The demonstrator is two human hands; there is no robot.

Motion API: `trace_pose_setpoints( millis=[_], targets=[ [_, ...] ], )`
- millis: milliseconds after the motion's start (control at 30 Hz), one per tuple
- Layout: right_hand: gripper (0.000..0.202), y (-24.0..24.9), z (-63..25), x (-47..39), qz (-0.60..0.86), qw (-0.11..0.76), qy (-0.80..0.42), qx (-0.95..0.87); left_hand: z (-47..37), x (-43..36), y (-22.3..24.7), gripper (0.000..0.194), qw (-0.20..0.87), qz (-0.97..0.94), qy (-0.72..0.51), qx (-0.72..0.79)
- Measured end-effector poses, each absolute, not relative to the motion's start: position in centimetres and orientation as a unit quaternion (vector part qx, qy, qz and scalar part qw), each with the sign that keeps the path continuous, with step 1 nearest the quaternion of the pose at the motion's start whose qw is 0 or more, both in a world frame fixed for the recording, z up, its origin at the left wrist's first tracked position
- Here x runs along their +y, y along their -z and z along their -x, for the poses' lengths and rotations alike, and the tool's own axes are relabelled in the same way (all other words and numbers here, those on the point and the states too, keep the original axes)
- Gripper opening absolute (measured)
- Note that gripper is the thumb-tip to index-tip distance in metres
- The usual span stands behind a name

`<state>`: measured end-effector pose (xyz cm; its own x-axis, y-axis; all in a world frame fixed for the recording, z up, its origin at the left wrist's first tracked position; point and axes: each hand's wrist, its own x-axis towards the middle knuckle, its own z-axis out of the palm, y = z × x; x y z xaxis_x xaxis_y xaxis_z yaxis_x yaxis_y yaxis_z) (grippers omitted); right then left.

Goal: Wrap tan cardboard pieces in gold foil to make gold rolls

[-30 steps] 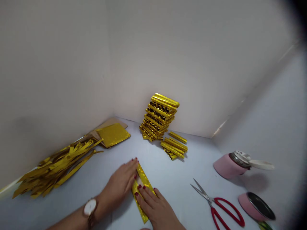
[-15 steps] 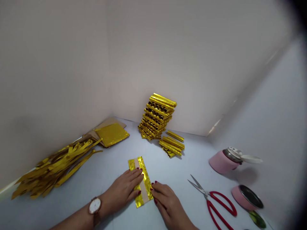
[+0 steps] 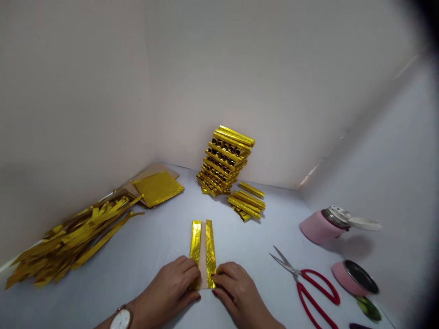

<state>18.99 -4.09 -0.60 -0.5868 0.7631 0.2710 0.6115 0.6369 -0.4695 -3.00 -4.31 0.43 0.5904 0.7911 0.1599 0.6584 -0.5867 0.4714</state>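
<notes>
A gold foil paper (image 3: 203, 244) lies flat on the white table, its two long edges folded inward with a pale strip showing between them. My left hand (image 3: 173, 290), with a watch on the wrist, presses its near left corner. My right hand (image 3: 236, 294) presses the near right corner. Both sets of fingertips rest on the sheet's near end. The far end points away from me toward a tall stack of gold foil rolls (image 3: 224, 160).
Several loose gold rolls (image 3: 247, 203) lie beside the stack. A heap of gold strips (image 3: 68, 235) and a square gold sheet (image 3: 158, 187) on cardboard sit at left. Red-handled scissors (image 3: 307, 288), a pink jar (image 3: 324, 226) and a pink lid (image 3: 355, 278) lie at right.
The paper has turned from slanted to pointing straight away from me. Both hands have slid back to its near end, and the folded sides now lie neatly parallel.
</notes>
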Motion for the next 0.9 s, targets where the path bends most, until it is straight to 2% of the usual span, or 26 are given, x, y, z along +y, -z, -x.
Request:
trace_pose_setpoints(
  millis=[133,300,467,900],
  targets=[
    [0.010,1.2,-18.9,-4.0,0.379,0.261,-0.152,-0.875,3.0,-4.4,0.1,0.008,0.134,-0.896,-0.175,0.385],
    [0.013,1.6,-18.6,-4.0,0.356,0.294,-0.100,-0.882,2.9,-4.6,0.9,0.011,0.092,-0.908,-0.185,0.364],
    [0.019,2.0,-18.4,-4.0,0.362,0.296,-0.082,-0.880,3.0,-4.8,1.1,0.007,0.112,-0.900,-0.185,0.380],
    [0.018,1.5,-18.0,-3.8,0.413,0.257,-0.142,-0.862,3.5,-4.4,1.4,0.021,0.161,-0.882,-0.226,0.382]
  ],
)
